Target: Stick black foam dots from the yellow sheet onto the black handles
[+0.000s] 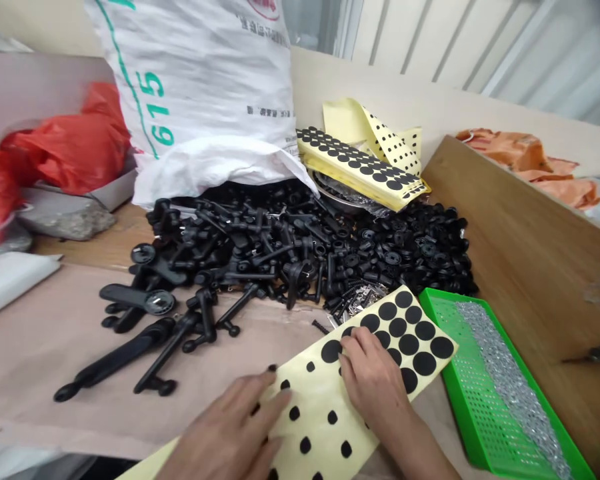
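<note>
The yellow backing sheet (pixel 320 407) is lying slanted across the paper-covered surface (pixel 40 360), its long axis pointing from the lower left up toward the right, and you are working on it with both hands. About fourteen large black dots (pixel 409 344) are sitting at its far end, with about nine smaller dark spots (pixel 294 413) nearer you. Further back, on your left, two red plastic bags (pixel 65 143) are lying beside one white woven sack (pixel 200 80). A heap of black plastic parts (pixel 280 240) is spreading in front of the sack, with several long black levers (pixel 115 357) lying loose. Your left hand (pixel 220 433) is resting on the sheet's near edge, its fingers (pixel 265 400) spread open and gripping nothing. Your right hand (pixel 375 380) is pressing its fingertips (pixel 353 347) onto the sheet beside the dots; you cannot tell whether they are pinching anything. One green perforated tray (pixel 463 373) is sitting just beside the sheet, holding silver pieces (pixel 510 393).
</note>
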Demonstrator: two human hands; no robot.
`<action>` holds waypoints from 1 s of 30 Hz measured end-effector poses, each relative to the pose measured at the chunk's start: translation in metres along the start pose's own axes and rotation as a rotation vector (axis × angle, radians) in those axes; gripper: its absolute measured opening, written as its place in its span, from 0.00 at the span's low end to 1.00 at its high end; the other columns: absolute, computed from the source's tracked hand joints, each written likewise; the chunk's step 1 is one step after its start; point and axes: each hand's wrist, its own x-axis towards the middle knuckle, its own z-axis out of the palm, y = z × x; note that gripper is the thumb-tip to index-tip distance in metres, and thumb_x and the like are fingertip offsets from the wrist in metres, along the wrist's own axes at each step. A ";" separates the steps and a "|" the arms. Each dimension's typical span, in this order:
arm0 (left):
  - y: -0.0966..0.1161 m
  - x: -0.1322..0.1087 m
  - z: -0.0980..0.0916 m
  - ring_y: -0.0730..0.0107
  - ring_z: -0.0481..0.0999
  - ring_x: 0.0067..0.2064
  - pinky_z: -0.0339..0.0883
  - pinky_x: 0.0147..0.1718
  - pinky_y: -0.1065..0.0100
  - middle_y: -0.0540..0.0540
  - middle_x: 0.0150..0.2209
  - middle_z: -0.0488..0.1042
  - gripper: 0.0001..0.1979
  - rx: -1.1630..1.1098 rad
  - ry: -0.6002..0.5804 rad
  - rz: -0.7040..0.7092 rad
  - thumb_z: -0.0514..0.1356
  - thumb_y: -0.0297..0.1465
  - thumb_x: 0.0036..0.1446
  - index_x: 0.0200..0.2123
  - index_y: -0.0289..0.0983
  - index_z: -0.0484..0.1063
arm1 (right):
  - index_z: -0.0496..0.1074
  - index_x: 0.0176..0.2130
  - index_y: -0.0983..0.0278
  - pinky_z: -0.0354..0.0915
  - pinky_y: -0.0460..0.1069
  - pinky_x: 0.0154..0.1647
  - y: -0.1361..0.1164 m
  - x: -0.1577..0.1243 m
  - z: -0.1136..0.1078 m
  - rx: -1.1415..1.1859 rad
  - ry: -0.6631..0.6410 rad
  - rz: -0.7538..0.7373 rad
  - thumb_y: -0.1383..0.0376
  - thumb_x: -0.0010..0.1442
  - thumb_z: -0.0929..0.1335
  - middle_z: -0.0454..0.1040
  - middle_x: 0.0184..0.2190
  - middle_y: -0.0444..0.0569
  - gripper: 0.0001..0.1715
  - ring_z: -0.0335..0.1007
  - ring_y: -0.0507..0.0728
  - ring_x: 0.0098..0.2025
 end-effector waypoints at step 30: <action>0.021 0.071 0.050 0.59 0.69 0.41 0.62 0.32 0.60 0.44 0.47 0.70 0.15 0.367 -0.091 0.110 0.55 0.32 0.60 0.51 0.43 0.65 | 0.63 0.28 0.63 0.60 0.53 0.33 -0.004 0.008 0.000 0.028 -0.021 0.091 0.74 0.58 0.60 0.68 0.31 0.51 0.10 0.63 0.59 0.33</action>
